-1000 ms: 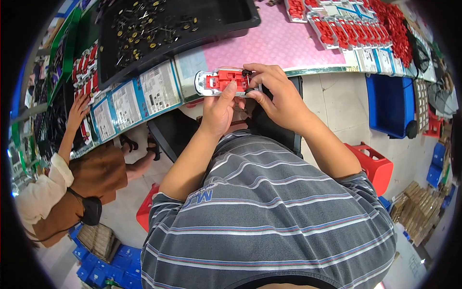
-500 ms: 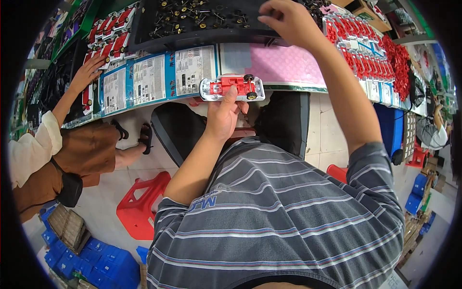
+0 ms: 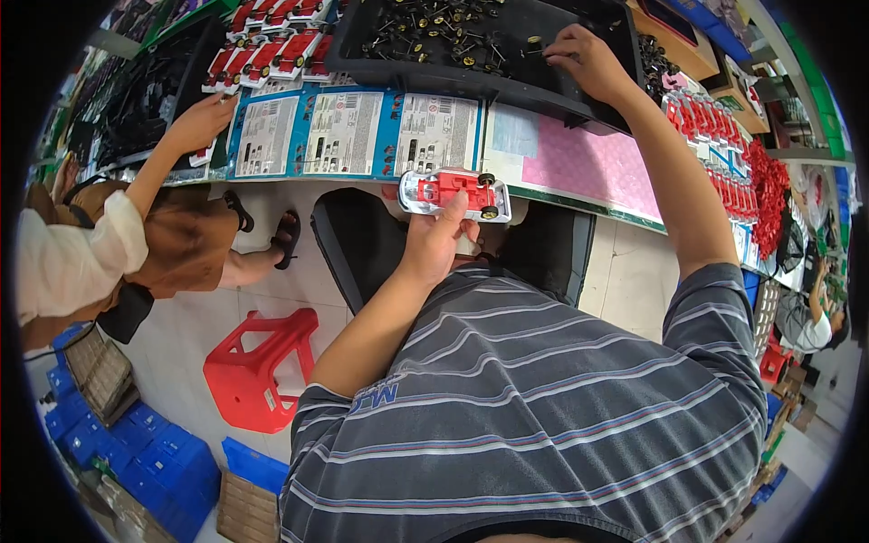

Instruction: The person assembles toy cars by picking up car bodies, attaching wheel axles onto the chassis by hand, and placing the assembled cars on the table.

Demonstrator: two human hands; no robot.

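Left hand [image 3: 434,240]: fingers curled around the underside of a toy car [image 3: 455,193], gripping it just off the near edge of the bench [image 3: 579,158], above the lap.

Toy car: red plastic body on a pale grey, flat chassis; small black wheels with yellow hubs show at its right end; glossy, moulded.

Right hand [image 3: 588,59]: arm stretched out to the black tray [image 3: 507,86]; fingertips bent down among the loose parts at the tray's right end. Whether they pinch a piece cannot be told.

Black tray: wide, shallow, matte plastic with a raised rim, at the far edge of the bench; holds scattered wheel sets [image 3: 434,32], small, black with yellow centres.

Pink mat [image 3: 579,163]: flat, gridded sheet on the bench near its near edge, right of the car.

Printed cards [image 3: 348,131]: glossy blue-and-white rectangles in a row along the near edge, left of the mat.

Red cars [image 3: 272,45]: row of finished bodies at the far left corner.

Co-worker's hand [image 3: 201,122]: rests on the cards at the left end.

Stool [image 3: 258,366]: red moulded plastic, on the tiled floor.
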